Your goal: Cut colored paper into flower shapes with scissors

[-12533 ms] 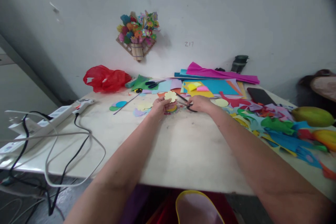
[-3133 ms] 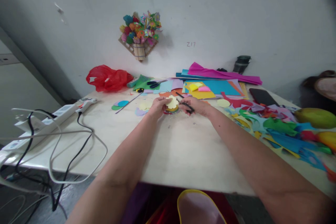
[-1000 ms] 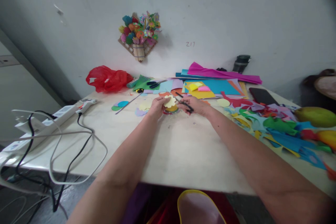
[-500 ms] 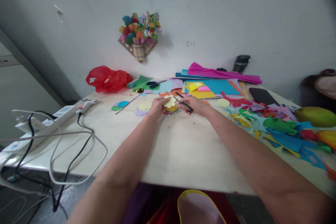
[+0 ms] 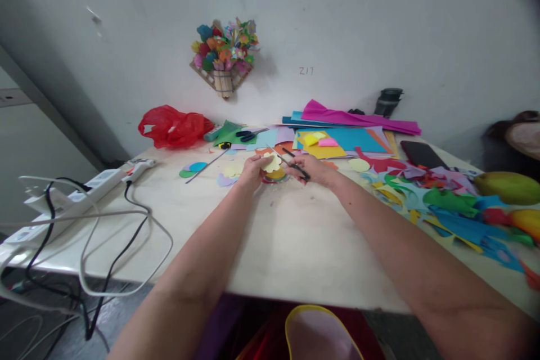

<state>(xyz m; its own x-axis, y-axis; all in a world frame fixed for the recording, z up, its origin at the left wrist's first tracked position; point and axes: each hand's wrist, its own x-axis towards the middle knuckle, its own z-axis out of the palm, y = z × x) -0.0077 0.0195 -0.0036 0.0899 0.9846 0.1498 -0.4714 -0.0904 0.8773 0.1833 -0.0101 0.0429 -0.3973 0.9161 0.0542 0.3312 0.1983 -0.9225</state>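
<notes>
Pinched in my left hand (image 5: pixel 253 171) is a pale yellow paper piece (image 5: pixel 272 162) with a scalloped, flower-like edge. My right hand (image 5: pixel 310 170) is closed on dark-handled scissors (image 5: pixel 300 171), whose blades point up and left beside the yellow paper. Whether the blades touch the paper is too small to tell. Just below the piece, a small round item (image 5: pixel 276 176) with yellow and red in it lies on the table. Pale yellow and lilac cutouts (image 5: pixel 228 180) are left of my left hand.
Paper scraps (image 5: pixel 451 199) and a phone (image 5: pixel 423 155) lie at the right. Coloured sheets (image 5: pixel 358 140) are stacked at the back. A red bag (image 5: pixel 172 127) and second scissors (image 5: pixel 248 135) are back left. Power strips (image 5: pixel 97 180) with loose cables line the left edge.
The yellow paper in my left hand has tilted very slightly. Both hands stay in almost the same place.
</notes>
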